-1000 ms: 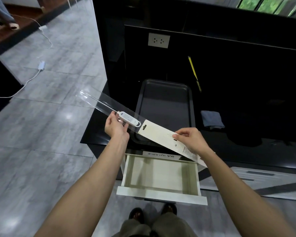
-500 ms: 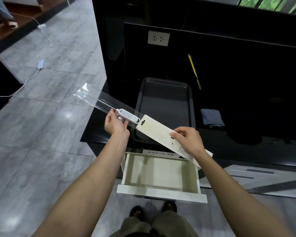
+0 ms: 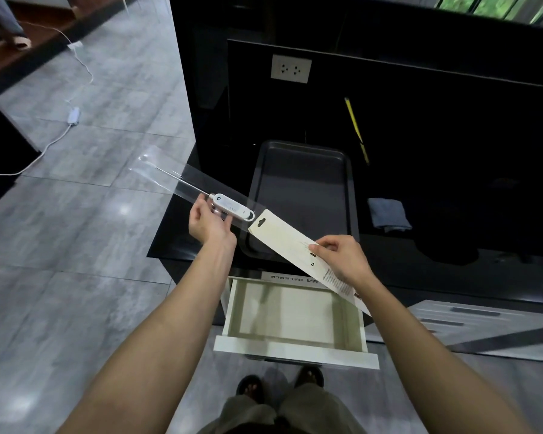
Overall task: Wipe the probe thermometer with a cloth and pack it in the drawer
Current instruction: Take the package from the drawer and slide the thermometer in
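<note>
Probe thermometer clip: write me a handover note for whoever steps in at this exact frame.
Left hand pinches the clear sleeve at the probe thermometer, which lies inside the sleeve.
Right hand holds the cardboard insert, partly out of the sleeve.
Cloth lies folded on the black counter, right of the baking tray.
Drawer stands open.
Wiping cannot be judged from this view.
Left: finish packing, place in drawer.

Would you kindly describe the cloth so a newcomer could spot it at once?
Start at the black counter above the open drawer. Right of the dark tray lies the cloth, folded. It is the only soft, grey-blue thing there.
</note>
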